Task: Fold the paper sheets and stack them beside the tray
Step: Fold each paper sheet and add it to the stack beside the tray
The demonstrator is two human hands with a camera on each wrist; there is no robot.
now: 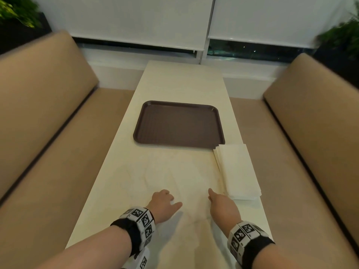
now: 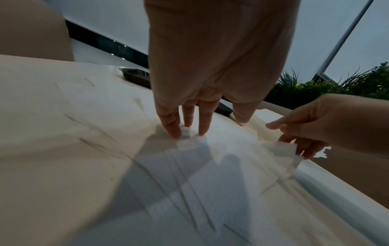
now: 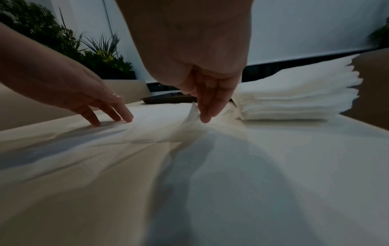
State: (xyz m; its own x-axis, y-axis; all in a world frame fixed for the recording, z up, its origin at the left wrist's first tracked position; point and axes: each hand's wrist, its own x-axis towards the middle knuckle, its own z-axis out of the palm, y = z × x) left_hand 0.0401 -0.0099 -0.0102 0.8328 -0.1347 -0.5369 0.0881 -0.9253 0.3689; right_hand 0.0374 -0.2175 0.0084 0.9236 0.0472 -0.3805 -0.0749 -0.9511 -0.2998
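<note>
A thin white paper sheet point(image 1: 174, 177) lies spread and creased on the near half of the table. My left hand point(image 1: 172, 199) presses it with straight fingertips point(image 2: 202, 126). My right hand point(image 1: 213, 197) stands a little to the right, fingers pointing down, and pinches a raised fold of the sheet point(image 3: 192, 109) near its right edge. A stack of folded white sheets point(image 1: 239, 169) sits just right of my right hand, at the near right corner of the brown tray point(image 1: 178, 123). The tray holds nothing. In the right wrist view the stack point(image 3: 294, 99) rises close behind my fingers point(image 3: 207, 114).
The long cream table point(image 1: 184, 84) runs away from me toward a window with white blinds. Tan padded benches point(image 1: 38, 113) point(image 1: 310, 123) flank it on both sides. Plants point(image 1: 15, 14) stand in the far corners. The stack reaches the table's right edge.
</note>
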